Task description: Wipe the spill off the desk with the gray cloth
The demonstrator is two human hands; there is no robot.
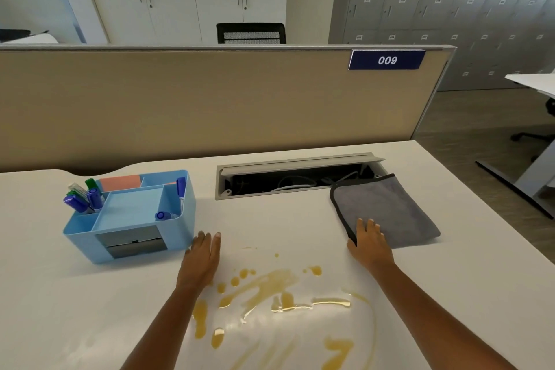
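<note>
Folded gray cloth (390, 210) with dark trim, flat on the white desk (300, 219), far right. Amber spill (270, 294), streaky and puddled, nearer the front edge, well apart.

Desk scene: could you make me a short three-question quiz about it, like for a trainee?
1. True or false: the right hand rests on the near left corner of the gray cloth.
2. What lies between the two forearms? A) marker pens B) the amber spill C) a keyboard
3. Fill in: the left hand lies flat on the desk, just right of the blue ______.

Key
1. True: its fingers rest on that corner and the cloth is still folded, away from the spill.
2. B. The pens stand in the organizer.
3. Organizer.
</note>
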